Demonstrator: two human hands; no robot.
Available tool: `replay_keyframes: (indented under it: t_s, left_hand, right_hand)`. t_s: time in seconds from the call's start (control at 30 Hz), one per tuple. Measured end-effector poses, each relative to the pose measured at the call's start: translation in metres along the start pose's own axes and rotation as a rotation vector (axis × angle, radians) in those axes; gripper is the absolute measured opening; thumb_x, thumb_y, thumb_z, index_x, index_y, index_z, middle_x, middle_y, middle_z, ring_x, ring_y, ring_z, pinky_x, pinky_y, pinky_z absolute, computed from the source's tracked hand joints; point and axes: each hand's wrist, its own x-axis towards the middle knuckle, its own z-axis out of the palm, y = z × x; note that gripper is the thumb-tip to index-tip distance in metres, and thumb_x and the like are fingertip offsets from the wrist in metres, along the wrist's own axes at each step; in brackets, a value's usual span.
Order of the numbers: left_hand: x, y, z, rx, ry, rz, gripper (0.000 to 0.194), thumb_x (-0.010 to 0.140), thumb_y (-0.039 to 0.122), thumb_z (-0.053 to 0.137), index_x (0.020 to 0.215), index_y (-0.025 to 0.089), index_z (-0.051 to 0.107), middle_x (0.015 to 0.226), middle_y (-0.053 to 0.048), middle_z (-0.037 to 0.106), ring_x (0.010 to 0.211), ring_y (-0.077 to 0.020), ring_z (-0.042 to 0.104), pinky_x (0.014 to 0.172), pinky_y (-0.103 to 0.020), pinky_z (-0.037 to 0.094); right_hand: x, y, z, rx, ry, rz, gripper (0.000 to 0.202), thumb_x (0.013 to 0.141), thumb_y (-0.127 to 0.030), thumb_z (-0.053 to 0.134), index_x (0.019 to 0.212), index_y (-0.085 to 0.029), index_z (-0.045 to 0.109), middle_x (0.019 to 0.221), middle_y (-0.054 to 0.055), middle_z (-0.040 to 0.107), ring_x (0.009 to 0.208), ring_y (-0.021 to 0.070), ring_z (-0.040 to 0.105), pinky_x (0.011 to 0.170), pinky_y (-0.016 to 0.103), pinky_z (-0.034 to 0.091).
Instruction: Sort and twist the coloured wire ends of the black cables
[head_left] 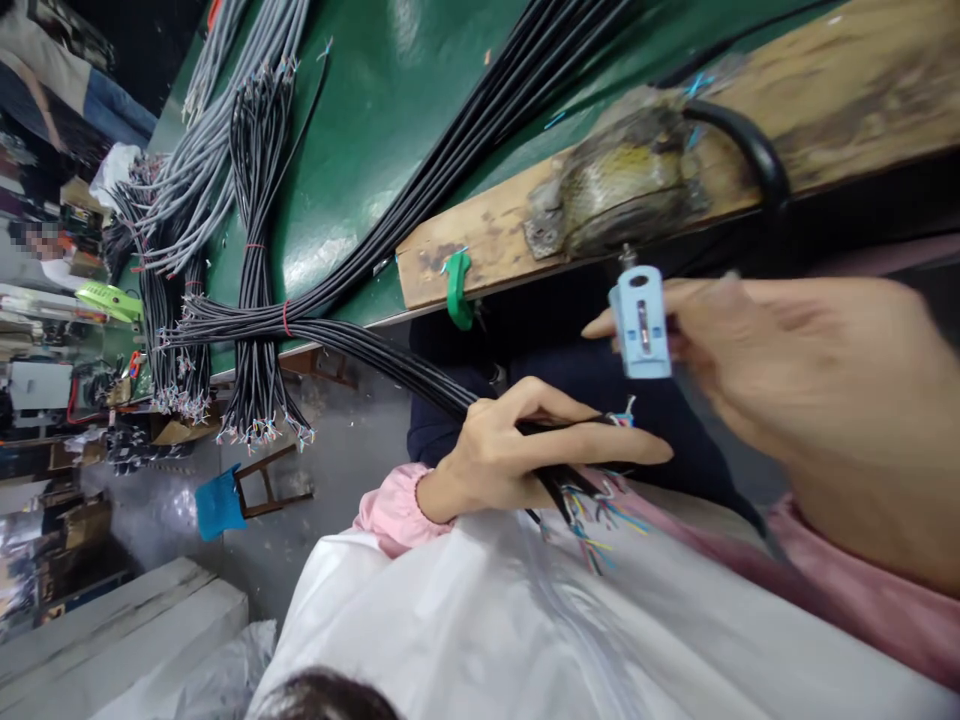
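My left hand (502, 440) is closed around a bundle of black cables (397, 365), its index finger stretched along them. Their stripped ends fan out in thin coloured wires (592, 520) over my lap, below the fingers. At the right, my right hand (757, 350) pinches a light blue clip-like tool (643, 325) with a metal piece in its middle. The tool stands upright above the wire ends, apart from them, just below a taped lump (622, 185) on the wooden board (480, 220). Part of the right hand's grip is hidden behind the tool.
More black cables (259, 200) and grey cables (217, 120) lie in bundles on the green table (375, 110). A green hook-shaped piece (459, 290) sits at the board's edge. A blue stool (221, 500) stands on the floor at left. People are in the background at upper left.
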Motion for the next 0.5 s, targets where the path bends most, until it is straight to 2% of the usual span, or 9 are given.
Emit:
replay_keyframes:
  t_s: [0.17,0.27,0.33,0.4,0.5]
  left_hand:
    - [-0.003,-0.002,0.016,-0.030,0.075,-0.137,0.040,0.098,0.051,0.051,0.089,0.026,0.081,0.076,-0.001,0.064,0.054,-0.0064,0.052,0.051,-0.021,0.051]
    - [-0.010,-0.004,0.025,-0.065,0.143,-0.342,0.040,0.094,0.059,0.055,0.097,0.025,0.077,0.075,-0.001,0.070,0.055,-0.0099,0.059,0.054,-0.025,0.054]
    - [-0.010,-0.002,0.023,-0.125,0.189,-0.489,0.046,0.087,0.064,0.064,0.102,0.021,0.074,0.077,-0.002,0.074,0.057,-0.0111,0.063,0.056,-0.025,0.056]
    - [-0.006,0.001,0.015,-0.237,0.155,-0.546,0.049,0.082,0.063,0.071,0.100,0.017,0.072,0.080,-0.003,0.077,0.060,-0.0106,0.067,0.058,-0.023,0.057]
    - [0.002,0.007,0.000,-0.327,0.024,-0.511,0.044,0.086,0.057,0.069,0.089,0.013,0.074,0.082,-0.005,0.078,0.064,-0.0097,0.070,0.063,-0.021,0.059]
  right_hand:
    - [0.011,-0.008,0.012,0.169,-0.154,0.077,0.045,0.074,-0.071,0.073,0.062,-0.027,0.071,0.060,0.002,0.066,0.051,0.0153,0.060,0.043,0.027,0.048]
    - [0.012,-0.003,0.019,0.276,-0.198,0.041,0.054,0.071,-0.079,0.069,0.057,-0.026,0.068,0.052,0.001,0.059,0.044,0.0158,0.056,0.040,0.029,0.048]
    - [0.007,0.003,0.021,0.291,-0.213,0.018,0.063,0.069,-0.086,0.063,0.054,-0.025,0.066,0.051,0.002,0.058,0.044,0.0179,0.057,0.040,0.032,0.050]
    - [-0.004,0.009,0.019,0.270,-0.194,0.008,0.062,0.067,-0.086,0.065,0.053,-0.025,0.065,0.054,0.004,0.061,0.048,0.0196,0.060,0.043,0.033,0.053]
    - [-0.024,0.015,0.010,0.157,-0.091,0.003,0.044,0.068,-0.070,0.078,0.062,-0.027,0.073,0.062,0.005,0.068,0.052,0.0185,0.063,0.044,0.030,0.052]
